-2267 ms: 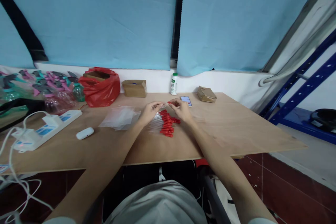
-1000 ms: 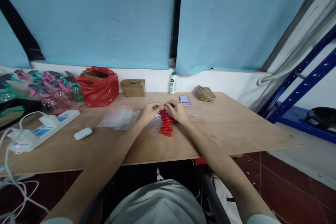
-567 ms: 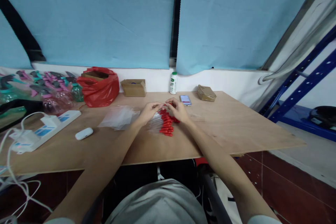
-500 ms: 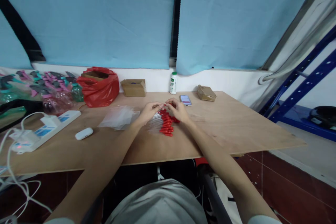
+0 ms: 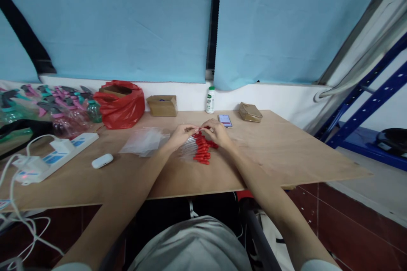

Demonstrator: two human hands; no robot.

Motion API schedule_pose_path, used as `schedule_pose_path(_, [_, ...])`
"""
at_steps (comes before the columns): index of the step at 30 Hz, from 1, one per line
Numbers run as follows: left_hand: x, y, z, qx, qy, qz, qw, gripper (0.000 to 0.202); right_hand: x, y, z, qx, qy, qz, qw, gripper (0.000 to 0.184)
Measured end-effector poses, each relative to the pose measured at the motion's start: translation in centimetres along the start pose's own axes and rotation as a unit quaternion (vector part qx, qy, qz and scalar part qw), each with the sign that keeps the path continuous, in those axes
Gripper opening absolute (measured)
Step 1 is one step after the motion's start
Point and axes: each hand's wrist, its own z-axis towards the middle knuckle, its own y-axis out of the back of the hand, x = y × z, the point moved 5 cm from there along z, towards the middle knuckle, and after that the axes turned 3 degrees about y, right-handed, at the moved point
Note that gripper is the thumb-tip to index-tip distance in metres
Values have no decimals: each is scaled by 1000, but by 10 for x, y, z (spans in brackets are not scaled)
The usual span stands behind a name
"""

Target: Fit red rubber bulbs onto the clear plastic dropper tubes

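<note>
Over the middle of the table, my left hand (image 5: 183, 134) and my right hand (image 5: 216, 132) meet at their fingertips. My right hand is closed on a small red-handled tool, of which only a bit of red shows between the fingers. My left thumb and fingers pinch together at its left end; what exactly they grip is too small to make out. Just below lies a pile of slim tools with red handles (image 5: 202, 151) and thin silvery shafts (image 5: 188, 149), resembling small screwdrivers. Left of the pile is a stack of clear plastic bags (image 5: 141, 142).
A phone (image 5: 224, 120), a white bottle (image 5: 210, 100) and two cardboard boxes, one left (image 5: 162, 106) and one right (image 5: 250, 112), stand at the back. To the left are a red bag (image 5: 122, 108), spray bottles (image 5: 74, 114), a power strip (image 5: 71, 150) and a white case (image 5: 102, 161).
Both hands stay almost in place, with slight finger movement at the fingertips. A bit more red shows by my right fingers. The pile looks the same.
</note>
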Motion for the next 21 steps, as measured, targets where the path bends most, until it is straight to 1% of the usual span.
schedule_pose_path(3, [2,0,1,-3,3,-13,1000,40,4,1,-1,2,10,-9,1000,25])
schedule_pose_path(6, [2,1,2,-15,1,8,1000,35,8,1,-1,2,22,-24,999,24])
schedule_pose_path(12, [-2,1,0,-42,-35,95,994,25,9,-4,0,21,31,-67,997,21])
schedule_pose_path(17, [-15,-1,-7,-92,-57,207,972,17,6,-10,-2,34,32,-116,992,18])
schedule_pose_path(21, [-22,-4,-11,-91,-72,249,961,18,4,-12,-2,34,31,-118,992,15])
